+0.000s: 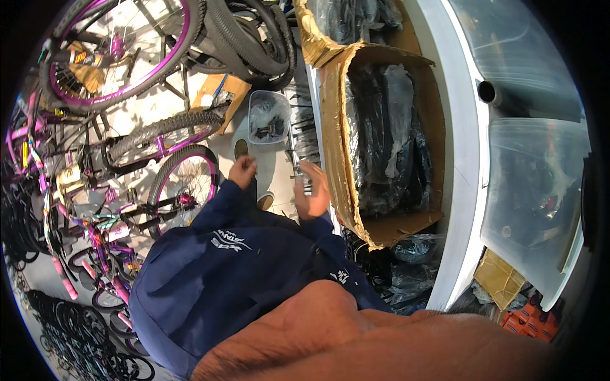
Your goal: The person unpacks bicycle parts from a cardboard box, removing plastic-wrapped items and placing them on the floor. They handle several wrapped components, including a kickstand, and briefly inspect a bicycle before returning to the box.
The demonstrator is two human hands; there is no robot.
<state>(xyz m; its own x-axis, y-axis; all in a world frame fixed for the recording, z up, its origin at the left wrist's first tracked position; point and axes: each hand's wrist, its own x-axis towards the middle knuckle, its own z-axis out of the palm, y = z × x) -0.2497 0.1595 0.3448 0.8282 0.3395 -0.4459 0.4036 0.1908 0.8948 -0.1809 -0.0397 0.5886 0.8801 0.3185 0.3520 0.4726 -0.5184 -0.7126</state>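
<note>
My left hand is in front of my body, its fingers curled together in a pinch; whatever they may hold is too small to make out. To its right my right hand is raised with the fingers stretched out, and nothing shows in it. It is beside a row of slim dark parts along the white shelf edge. Just beyond both hands stands a clear plastic tub with small dark parts inside. An open cardboard box, filled with plastic-wrapped dark items, is close to my right hand.
Bicycles with purple rims crowd the left side. Black tyres are stacked at the far end, near a flat cardboard piece. On the right are a white ledge and a translucent bin. My shoes are below.
</note>
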